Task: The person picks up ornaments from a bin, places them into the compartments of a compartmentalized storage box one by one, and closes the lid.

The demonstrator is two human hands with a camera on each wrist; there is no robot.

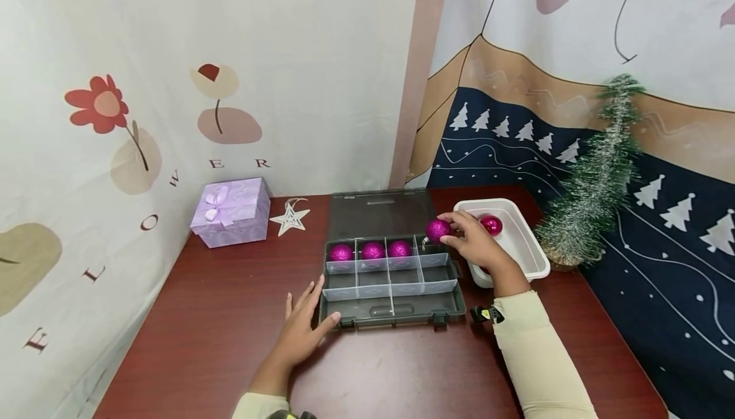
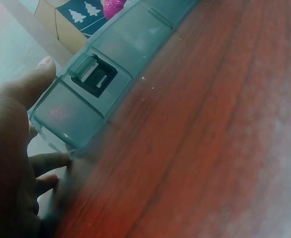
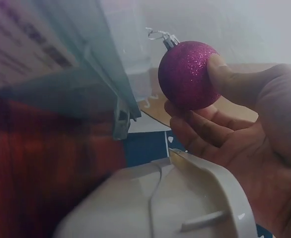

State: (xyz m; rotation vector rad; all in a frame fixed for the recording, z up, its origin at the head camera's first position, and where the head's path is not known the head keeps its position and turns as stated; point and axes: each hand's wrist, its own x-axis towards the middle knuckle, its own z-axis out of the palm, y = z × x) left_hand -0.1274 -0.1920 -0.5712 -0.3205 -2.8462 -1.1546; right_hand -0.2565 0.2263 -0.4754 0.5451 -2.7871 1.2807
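Note:
My right hand (image 1: 475, 240) pinches a glittery magenta ball (image 1: 438, 231) between thumb and fingers, above the back right compartment of the open grey divided case (image 1: 367, 307). In the right wrist view the ball (image 3: 189, 74) has a silver cap and wire hook, with the hand (image 3: 254, 114) at its right. Three similar balls (image 1: 372, 252) sit in the back row, one per compartment. My left hand (image 1: 301, 330) rests at the case's front left corner, thumb on the front edge and fingers along the left side; the left wrist view shows the hand (image 2: 16, 129) there too.
A white tray (image 1: 525, 250) right of the case holds a shiny pinkish-red ball (image 1: 491, 224). Behind it at the right stands a small frosted tree (image 1: 597, 183). A lilac gift box (image 1: 232, 212) and a white star ornament (image 1: 290, 218) lie at the back left.

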